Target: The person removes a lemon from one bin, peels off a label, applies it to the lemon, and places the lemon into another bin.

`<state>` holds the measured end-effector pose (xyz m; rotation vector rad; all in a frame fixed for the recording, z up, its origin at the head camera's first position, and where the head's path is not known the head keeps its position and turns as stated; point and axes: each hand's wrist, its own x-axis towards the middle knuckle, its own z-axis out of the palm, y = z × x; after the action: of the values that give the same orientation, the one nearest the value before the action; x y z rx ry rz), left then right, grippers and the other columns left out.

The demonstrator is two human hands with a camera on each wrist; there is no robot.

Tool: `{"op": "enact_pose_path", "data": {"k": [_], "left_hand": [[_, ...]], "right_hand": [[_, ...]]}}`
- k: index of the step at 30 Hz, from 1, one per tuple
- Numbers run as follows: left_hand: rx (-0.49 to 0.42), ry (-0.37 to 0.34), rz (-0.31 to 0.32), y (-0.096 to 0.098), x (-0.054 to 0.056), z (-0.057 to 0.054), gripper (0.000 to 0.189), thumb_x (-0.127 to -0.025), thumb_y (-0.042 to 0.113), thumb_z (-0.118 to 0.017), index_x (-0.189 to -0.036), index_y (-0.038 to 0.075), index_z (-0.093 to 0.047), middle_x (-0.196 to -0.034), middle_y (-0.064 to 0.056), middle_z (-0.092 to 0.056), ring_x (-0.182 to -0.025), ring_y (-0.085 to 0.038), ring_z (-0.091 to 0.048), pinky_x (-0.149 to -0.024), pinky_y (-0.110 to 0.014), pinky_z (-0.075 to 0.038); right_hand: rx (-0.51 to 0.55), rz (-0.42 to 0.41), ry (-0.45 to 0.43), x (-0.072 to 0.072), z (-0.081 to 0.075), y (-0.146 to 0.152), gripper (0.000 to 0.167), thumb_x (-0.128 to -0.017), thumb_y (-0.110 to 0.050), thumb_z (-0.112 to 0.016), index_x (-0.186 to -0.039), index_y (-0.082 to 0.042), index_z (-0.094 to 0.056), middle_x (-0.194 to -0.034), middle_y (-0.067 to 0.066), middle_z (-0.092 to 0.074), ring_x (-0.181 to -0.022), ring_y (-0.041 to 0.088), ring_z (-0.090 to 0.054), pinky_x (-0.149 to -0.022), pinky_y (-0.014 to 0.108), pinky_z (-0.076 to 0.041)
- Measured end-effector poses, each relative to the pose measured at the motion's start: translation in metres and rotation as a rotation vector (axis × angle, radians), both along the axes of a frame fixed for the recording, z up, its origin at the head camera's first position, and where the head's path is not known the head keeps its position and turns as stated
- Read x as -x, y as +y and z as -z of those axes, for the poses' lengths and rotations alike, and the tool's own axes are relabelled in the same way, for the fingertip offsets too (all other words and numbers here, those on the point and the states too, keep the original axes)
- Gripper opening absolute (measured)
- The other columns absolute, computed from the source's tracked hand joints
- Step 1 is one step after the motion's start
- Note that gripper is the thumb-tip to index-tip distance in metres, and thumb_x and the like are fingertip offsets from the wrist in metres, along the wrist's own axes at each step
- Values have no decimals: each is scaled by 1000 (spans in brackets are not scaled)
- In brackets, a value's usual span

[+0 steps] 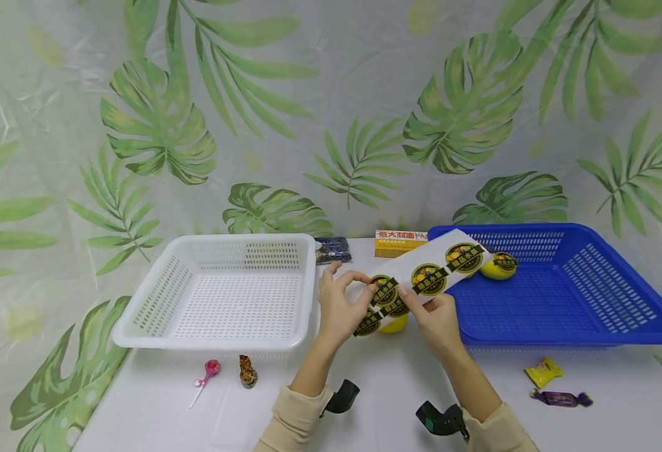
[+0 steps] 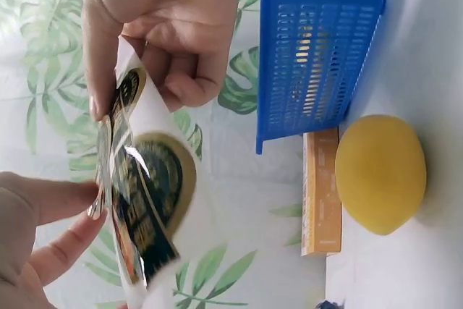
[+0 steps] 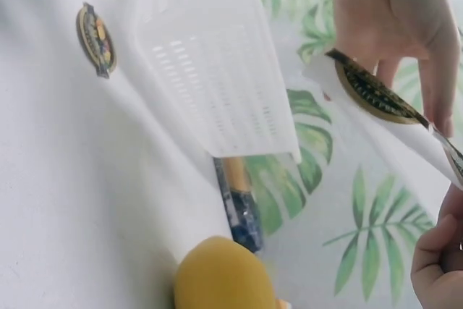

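Note:
A white sheet of round fruit stickers [image 1: 404, 263], black and gold, is held tilted in the air between both hands. My left hand [image 1: 339, 304] pinches a sticker at the sheet's left end with thumb and forefinger; in the left wrist view that sticker [image 2: 103, 168] looks bent up from the backing. My right hand [image 1: 435, 317] grips the sheet's lower edge, thumb in front. Beneath the sheet a plain yellow lemon [image 2: 381, 174] lies on the table, partly hidden in the head view. Another lemon [image 1: 499, 267], bearing a sticker, sits in the blue basket [image 1: 534, 342].
A white basket [image 1: 212, 344] stands left. Behind are a pasta box [image 1: 401, 243] and a dark packet [image 1: 332, 250]. In front lie a lollipop [image 1: 211, 369], a brown-wrapped candy [image 1: 247, 371], a yellow packet [image 1: 544, 372] and a purple candy [image 1: 561, 398]. One loose sticker [image 3: 97, 40] lies on the table.

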<state>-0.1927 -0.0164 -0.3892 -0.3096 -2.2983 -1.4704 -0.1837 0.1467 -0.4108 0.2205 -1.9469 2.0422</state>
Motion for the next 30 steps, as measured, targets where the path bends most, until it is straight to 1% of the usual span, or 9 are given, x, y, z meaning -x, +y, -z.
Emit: {"op": "enact_pose_path", "data": {"k": [2,5,9,12,14,18,22,24,30], "left_hand": [[66,51,5,-1,1,0,12,-79,19,-71,-83,8,-70,-127,-20,-50,-122,-36,-41,-95,-58,-28],[100,68,82,-4,3,-2,14,-79,17,-72,-88,6,-71,-114,-14,-59,-111,-31,-50,-92,-51,-34],[56,24,237,-8,7,-3,11,-80,11,-71,-88,4,-73,-88,-8,-68,-82,-18,-59,-77,-35,-46],[29,15,300,-8,9,-2,7,-81,7,-70,-86,4,-73,-78,-6,-69,-69,-12,-57,-66,-29,-44],[27,21,307,-7,8,-2,6,-81,7,-69,-85,4,-72,-76,-6,-69,-68,-10,-57,-65,-26,-41],[-9,18,314,-6,7,-1,6,-82,7,-69,-85,4,-73,-77,-7,-70,-72,-12,-58,-68,-30,-42],[-58,6,332,-6,7,1,8,-82,8,-69,-86,2,-73,-80,-9,-71,-75,-14,-60,-70,-30,-43],[-80,0,340,-6,8,2,8,-82,7,-69,-86,1,-73,-81,-11,-71,-76,-15,-61,-69,-28,-44],[-133,11,353,-4,8,5,8,-81,3,-69,-86,-2,-72,-81,-14,-70,-76,-19,-61,-72,-33,-44]], "right_hand": [[-4,-21,3,1,0,1,9,-89,0,-60,-92,8,-64,-84,-10,-68,-83,1,-61,-72,16,-48],[-18,-65,5,1,1,4,19,-90,0,-58,-97,17,-59,-85,-11,-68,-83,1,-61,-72,17,-49],[-5,-112,-2,0,2,5,22,-91,0,-57,-100,20,-56,-87,-10,-68,-84,3,-63,-73,19,-50],[19,-92,-30,0,1,3,22,-91,-1,-57,-99,21,-56,-84,-9,-68,-80,3,-63,-70,19,-51],[13,-61,-54,-1,1,2,22,-91,0,-57,-97,21,-57,-80,-10,-67,-76,2,-62,-67,18,-50],[11,-28,-91,-1,-1,1,18,-90,-1,-59,-94,17,-60,-77,-10,-67,-71,1,-61,-62,17,-50],[100,-53,-154,-2,-4,1,7,-91,-2,-58,-89,3,-64,-80,-7,-66,-72,2,-60,-64,17,-50],[143,-68,-176,-2,-5,1,8,-91,-2,-58,-87,-3,-64,-82,-4,-65,-74,3,-60,-65,17,-51],[185,-79,-164,-2,-5,0,10,-90,0,-58,-86,-5,-65,-85,-1,-65,-78,5,-63,-70,19,-52]]}}
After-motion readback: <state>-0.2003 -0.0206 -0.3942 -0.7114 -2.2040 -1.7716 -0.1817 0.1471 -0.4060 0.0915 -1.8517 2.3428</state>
